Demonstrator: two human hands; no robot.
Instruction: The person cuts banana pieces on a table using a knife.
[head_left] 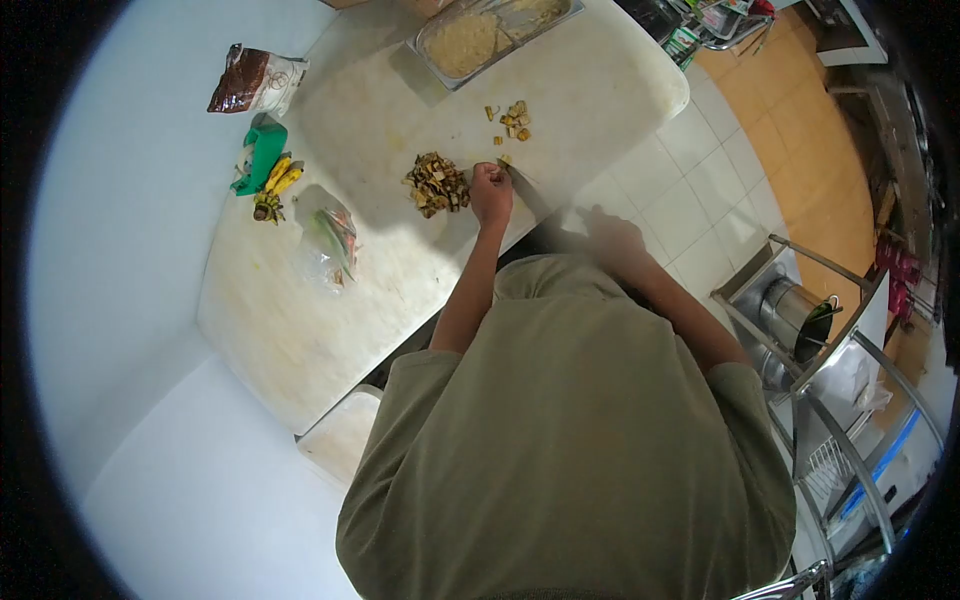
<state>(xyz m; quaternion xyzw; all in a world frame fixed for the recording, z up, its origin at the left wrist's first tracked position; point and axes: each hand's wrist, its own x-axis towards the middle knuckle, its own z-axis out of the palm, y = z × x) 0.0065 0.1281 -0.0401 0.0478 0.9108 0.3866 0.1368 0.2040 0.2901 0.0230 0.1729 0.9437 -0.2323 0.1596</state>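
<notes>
My left hand is closed at the table's near edge, fingers curled around a small yellowish piece of banana, most of it hidden. My right hand, smeared by motion, holds a knife whose blurred blade points toward my left hand. Just left of my left hand lies a heap of chopped brown-and-pale pieces, which look like banana peel. Several cut banana chunks are scattered beyond my fingers.
On the white table are a clear plastic bag, yellow bananas, a green container and a brown-white packet. A metal tray holds pale food at the back. A metal rack with a pot stands right.
</notes>
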